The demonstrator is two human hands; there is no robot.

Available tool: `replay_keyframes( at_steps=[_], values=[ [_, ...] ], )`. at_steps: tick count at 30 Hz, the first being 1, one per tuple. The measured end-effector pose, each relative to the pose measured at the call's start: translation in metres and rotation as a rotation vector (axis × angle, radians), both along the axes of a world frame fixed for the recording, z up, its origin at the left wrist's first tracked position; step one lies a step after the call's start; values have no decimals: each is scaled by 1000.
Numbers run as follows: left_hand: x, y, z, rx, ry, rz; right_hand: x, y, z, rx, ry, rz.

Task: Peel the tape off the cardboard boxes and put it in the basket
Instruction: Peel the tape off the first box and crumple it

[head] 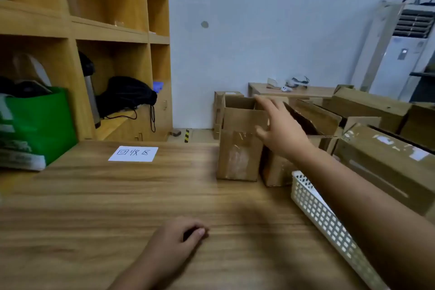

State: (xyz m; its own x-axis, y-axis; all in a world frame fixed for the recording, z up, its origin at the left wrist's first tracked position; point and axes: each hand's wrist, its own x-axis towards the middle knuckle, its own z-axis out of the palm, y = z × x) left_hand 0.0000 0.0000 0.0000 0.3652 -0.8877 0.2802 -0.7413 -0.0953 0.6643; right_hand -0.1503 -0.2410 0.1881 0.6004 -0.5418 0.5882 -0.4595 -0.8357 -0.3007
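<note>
An open cardboard box (237,139) stands upright at the far right of the wooden table (94,207), with clear tape (239,155) down its front face. My right hand (280,129) is stretched out with spread fingers at the box's upper right edge, holding nothing. A second box (275,169) leans behind my forearm. The white perforated basket (324,216) lies on the table at the right, partly hidden by my right arm. My left hand (179,240) rests on the table near me, fingers curled, empty.
A white paper label (133,153) lies mid-table. A green bag (35,125) sits at the left edge below wooden shelves (113,30). Several more cardboard boxes (386,162) are piled at the right. A low bench (292,92) stands by the white wall.
</note>
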Motion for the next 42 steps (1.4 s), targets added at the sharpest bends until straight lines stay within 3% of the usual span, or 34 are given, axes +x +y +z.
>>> replay_keyframes(
  at_steps=[2, 7, 15, 20, 29, 37, 42],
  values=[
    [1, -2, -1, -9, 20, 1, 19, -5, 6, -106, 121, -90],
    [3, -3, -4, -19, 52, -16, 45, -23, 7, -76, 280, -202],
    [7, -3, -7, -27, 109, -51, 20, 1, 4, -88, 124, -123],
    [2, 2, 1, -169, 227, 18, -28, 40, 1, 159, -106, 62],
    [-16, 27, 27, -611, 58, 112, -97, 71, -4, 647, -413, 231],
    [-39, 53, 50, -649, -198, 134, -110, 56, -30, 1035, -515, 450],
    [-44, 65, 80, -572, -417, 8, -99, 47, -57, 1283, -568, 475]
  ],
)
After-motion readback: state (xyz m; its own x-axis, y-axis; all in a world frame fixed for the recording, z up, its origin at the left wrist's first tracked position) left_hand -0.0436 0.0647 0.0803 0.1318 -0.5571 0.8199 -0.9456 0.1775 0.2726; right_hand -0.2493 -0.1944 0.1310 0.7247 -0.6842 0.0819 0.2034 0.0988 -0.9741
